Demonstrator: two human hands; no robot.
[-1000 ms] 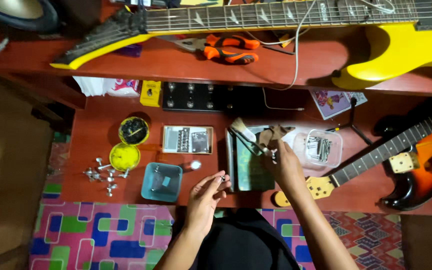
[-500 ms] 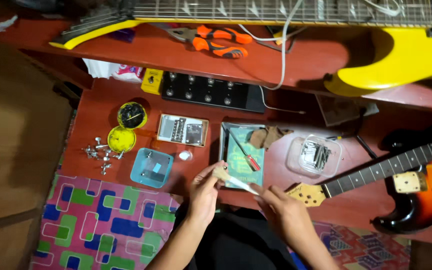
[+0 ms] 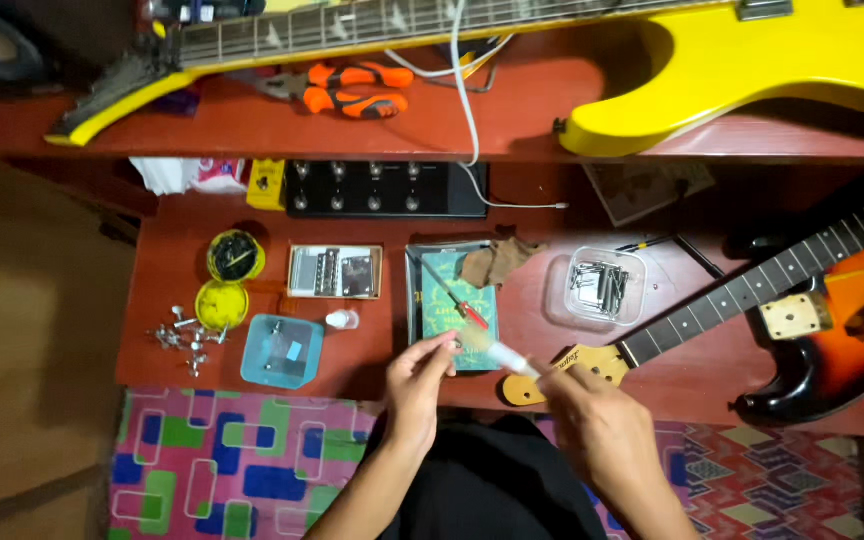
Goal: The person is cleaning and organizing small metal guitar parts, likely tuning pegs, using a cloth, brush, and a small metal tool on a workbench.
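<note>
Warm, dim indoor light falls from above, corners sink into shadow, and the moving hands blur slightly.

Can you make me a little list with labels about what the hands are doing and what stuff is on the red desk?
left hand: pinches one end of a small clear tube
right hand: holds the tube's other end
in front of hands: green book with a red-handled screwdriver on it
left side: blue tray, open yellow tin, loose metal pegs
right side: clear box of metal parts, sunburst guitar
upper shelf: yellow guitar, orange pliers
</note>
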